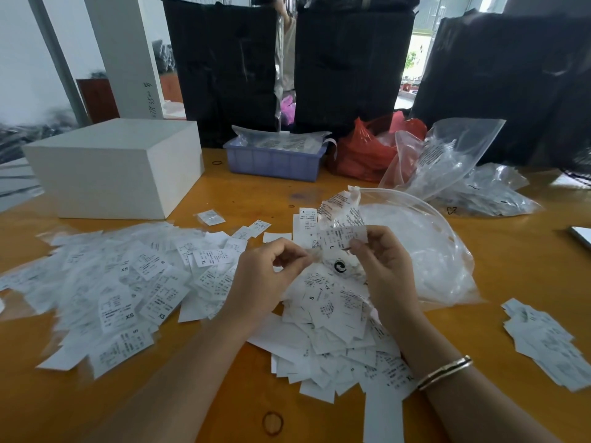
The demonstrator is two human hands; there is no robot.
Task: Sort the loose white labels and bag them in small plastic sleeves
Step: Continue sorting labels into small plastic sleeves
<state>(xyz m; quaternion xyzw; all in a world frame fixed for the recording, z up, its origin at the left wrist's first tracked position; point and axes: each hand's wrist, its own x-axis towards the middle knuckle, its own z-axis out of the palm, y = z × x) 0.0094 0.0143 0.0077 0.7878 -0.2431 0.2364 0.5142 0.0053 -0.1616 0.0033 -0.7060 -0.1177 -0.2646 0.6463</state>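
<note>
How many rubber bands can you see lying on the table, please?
2: one rubber band near the front edge between the forearms, one small rubber band left of the blue tray. Others may hide under the labels.

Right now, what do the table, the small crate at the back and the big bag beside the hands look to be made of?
Table: looks like wood or wood laminate, orange-brown, smooth with a slight sheen. Crate: seems moulded plastic, lavender-blue, ribbed walls. Big bag: thin clear plastic film, crinkled and glossy, with a zip-like strip along its mouth.

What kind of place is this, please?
Probably a garment packing workshop: size labels heaped on a wooden table, clear plastic bags, and tall black bundles behind.
</note>
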